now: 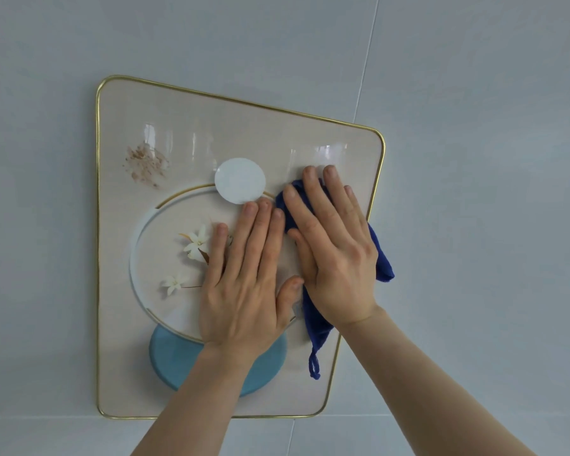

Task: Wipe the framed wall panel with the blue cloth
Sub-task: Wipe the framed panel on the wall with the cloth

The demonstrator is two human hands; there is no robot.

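Note:
The framed wall panel (178, 126) is beige with a thin gold rim, printed with a white ring, white flowers, a white disc and a pale blue disc. My right hand (333, 251) lies flat on the blue cloth (384, 261), pressing it against the panel's right side; cloth ends stick out beside my wrist and a loop hangs below. My left hand (247, 284) rests flat on the panel's middle, fingers spread, holding nothing. A brownish smudge (145, 164) marks the panel's upper left.
The panel hangs on a pale grey tiled wall (474, 93) with thin grout lines. Both forearms reach up from the bottom of the view.

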